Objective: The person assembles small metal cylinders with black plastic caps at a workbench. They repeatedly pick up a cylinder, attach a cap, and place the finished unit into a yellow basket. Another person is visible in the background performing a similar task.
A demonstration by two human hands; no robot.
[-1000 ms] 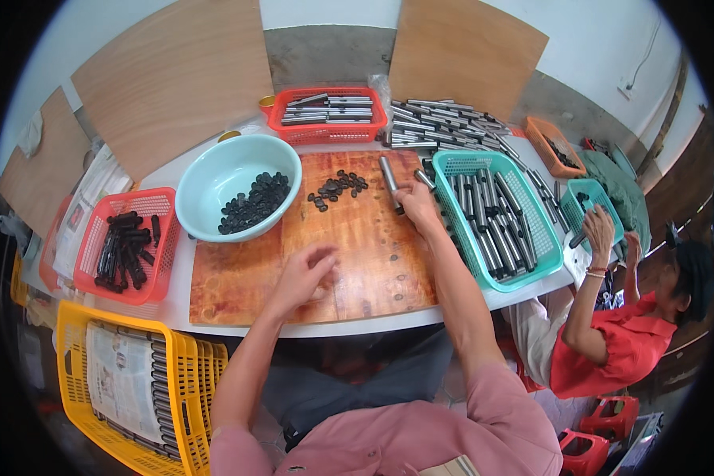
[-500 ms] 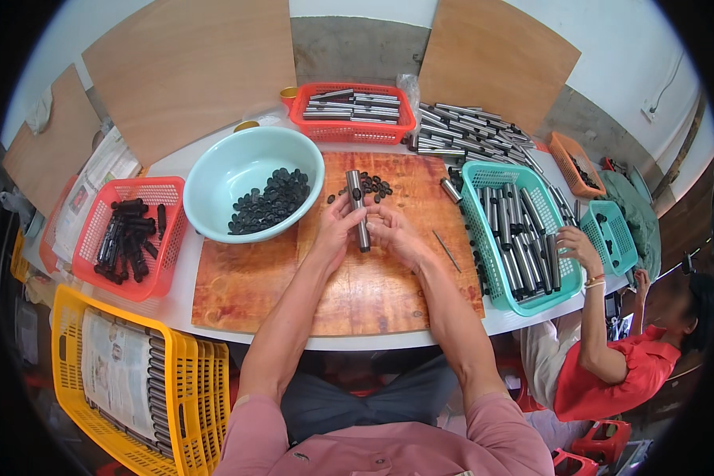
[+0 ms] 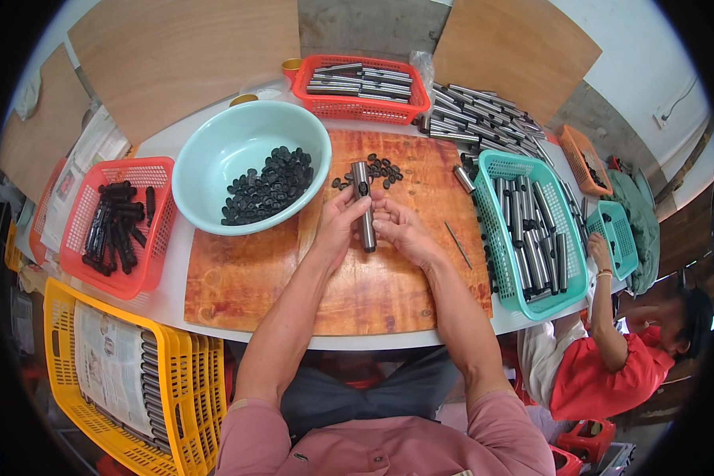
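Observation:
Upright between my hands, above the wooden board (image 3: 246, 285), is a shiny steel tube (image 3: 368, 232) with a dark oval part or opening near its upper end. My left hand (image 3: 341, 224) is closed round it from the left. From the right, the fingers of my right hand (image 3: 404, 230) press against it. Just beyond the tube lie several small black oval pieces (image 3: 385, 170). A thin metal rod (image 3: 458, 244) rests on the board to the right of my right hand. Whether a small piece sits between my fingertips is hidden.
A pale blue basin (image 3: 206, 151) of black pieces and a red basket (image 3: 155, 246) of dark parts stand left. Steel tubes fill a green basket (image 3: 496, 270) on the right and a red basket (image 3: 408, 119) behind. A yellow crate (image 3: 190, 381) stands lower left; a co-worker (image 3: 611, 373) sits right.
The co-worker's hand has moved from the large green basket toward the small green one. My view has shifted slightly; both my hands keep hold of the steel tube.

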